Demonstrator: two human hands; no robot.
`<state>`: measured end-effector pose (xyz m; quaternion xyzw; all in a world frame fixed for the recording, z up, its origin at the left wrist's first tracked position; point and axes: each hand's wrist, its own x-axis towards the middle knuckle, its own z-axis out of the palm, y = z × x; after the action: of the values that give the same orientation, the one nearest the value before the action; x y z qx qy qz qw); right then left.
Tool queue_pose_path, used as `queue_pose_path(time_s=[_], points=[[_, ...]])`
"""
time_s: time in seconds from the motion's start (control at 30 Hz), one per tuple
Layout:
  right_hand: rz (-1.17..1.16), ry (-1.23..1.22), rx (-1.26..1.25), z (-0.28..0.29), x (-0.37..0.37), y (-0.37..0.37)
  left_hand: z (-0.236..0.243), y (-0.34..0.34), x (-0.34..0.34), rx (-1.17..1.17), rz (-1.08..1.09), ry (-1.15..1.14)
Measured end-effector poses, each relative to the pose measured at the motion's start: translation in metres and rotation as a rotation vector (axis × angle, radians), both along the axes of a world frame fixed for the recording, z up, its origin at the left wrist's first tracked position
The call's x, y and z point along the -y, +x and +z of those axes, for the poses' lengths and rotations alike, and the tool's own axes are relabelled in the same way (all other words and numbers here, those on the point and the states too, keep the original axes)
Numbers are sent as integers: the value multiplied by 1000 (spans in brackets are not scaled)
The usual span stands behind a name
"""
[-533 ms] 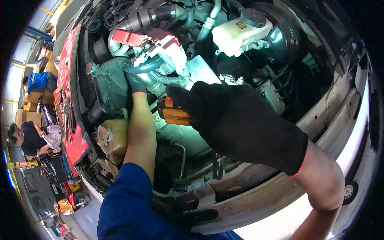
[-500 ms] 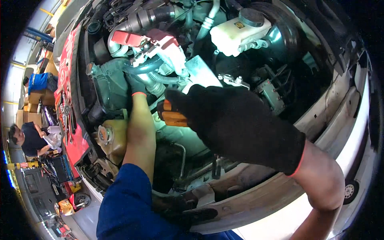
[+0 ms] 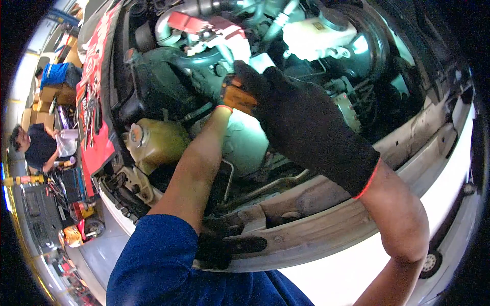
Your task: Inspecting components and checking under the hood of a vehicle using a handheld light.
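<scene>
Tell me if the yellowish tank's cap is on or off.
On: the round cap sits atop the yellowish tank. Cannot tell how tight it is.

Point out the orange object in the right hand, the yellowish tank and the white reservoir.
Orange object (image 3: 240, 98): head view, its exposed side.
Yellowish tank (image 3: 166, 144): head view, its side wall.
White reservoir (image 3: 315, 40): head view, its side wall.

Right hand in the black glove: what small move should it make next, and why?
Perhaps ease the right hand slightly rightward: in this view its curled fingers lie right beside the left hand near its cuff, and it hides part of the engine bay, so shifting it could clear the view.
</scene>
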<state>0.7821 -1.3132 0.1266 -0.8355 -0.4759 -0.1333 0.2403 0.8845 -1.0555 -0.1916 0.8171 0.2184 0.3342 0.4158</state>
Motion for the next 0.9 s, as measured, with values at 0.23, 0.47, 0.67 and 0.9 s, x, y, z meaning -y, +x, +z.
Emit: queue_pose_path(time_s=[0.23,0.47,0.67,0.9], points=[[13,-107,-71,24,3,-6,73,11,-14,306,74,-410],[-40,-153,-315,30,-9,-5,91,2,-1,307,48,-460],[6,40,-436,33,-44,-20,99,-2,-25,223,-65,-572],[-302,277,-626,31,-103,-65,145,-55,0,-116,-1083,-1400]])
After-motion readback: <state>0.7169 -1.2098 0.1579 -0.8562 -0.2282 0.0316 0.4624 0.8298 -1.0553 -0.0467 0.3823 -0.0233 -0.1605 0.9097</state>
